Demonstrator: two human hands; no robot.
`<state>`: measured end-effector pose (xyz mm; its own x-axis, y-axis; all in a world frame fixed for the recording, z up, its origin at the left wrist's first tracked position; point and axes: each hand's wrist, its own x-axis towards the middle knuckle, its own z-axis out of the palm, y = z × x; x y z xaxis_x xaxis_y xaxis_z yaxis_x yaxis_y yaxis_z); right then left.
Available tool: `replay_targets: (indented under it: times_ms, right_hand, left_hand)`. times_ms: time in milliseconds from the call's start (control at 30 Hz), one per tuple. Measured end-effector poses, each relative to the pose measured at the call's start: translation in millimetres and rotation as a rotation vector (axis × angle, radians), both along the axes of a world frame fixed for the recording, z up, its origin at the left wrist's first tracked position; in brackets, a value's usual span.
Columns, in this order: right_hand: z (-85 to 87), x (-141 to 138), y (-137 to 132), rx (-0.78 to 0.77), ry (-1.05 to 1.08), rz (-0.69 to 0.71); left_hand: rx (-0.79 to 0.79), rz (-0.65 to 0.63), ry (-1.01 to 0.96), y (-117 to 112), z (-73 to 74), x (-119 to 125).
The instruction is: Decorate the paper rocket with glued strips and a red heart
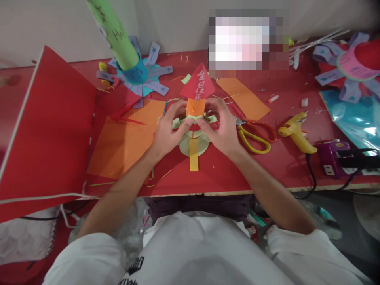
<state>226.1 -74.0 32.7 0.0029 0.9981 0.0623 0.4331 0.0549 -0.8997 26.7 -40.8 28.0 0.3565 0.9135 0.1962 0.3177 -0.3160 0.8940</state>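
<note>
Between my two hands stands a paper craft (196,107) with an orange band, a red diamond top bearing pale writing, and a pale green round base. My left hand (172,124) grips its left side, thumb pressed on the pale green paper at the front. On the other side my right hand (219,124) pinches the same paper, its thumb tip close to the left one. The fingers behind the craft are partly hidden. A yellow paper strip (194,155) hangs down the front of the base onto the red table.
Right of my hands lie scissors (257,136) with orange and yellow handles, a yellow glue gun (299,132) and a purple box (334,158) with cables. Orange sheets (118,146) lie left, beside an upright red panel (50,130). A green paper tube (120,39) stands behind.
</note>
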Motion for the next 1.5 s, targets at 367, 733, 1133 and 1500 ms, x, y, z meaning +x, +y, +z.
replay_targets:
  times_ms: [367, 733, 1133, 1500]
  right_hand:
    - [2.3, 4.5, -5.1, 0.053, 0.078, -0.067]
    - [-1.1, -0.8, -0.5, 0.07, 0.032, -0.04]
    - [1.7, -0.3, -5.2, 0.083, 0.001, -0.03]
    - [-9.6, 32.2, 5.3, -0.106, -0.09, 0.161]
  left_hand:
    - [0.078, 0.017, -0.091, 2.0, -3.1, -3.7]
    - [-0.062, -0.015, 0.002, -1.9, 1.4, 0.1]
    - [-0.066, -0.06, -0.124, 4.0, -5.9, -3.8]
    - [-0.102, -0.165, 0.225, 18.0, -11.1, -26.4]
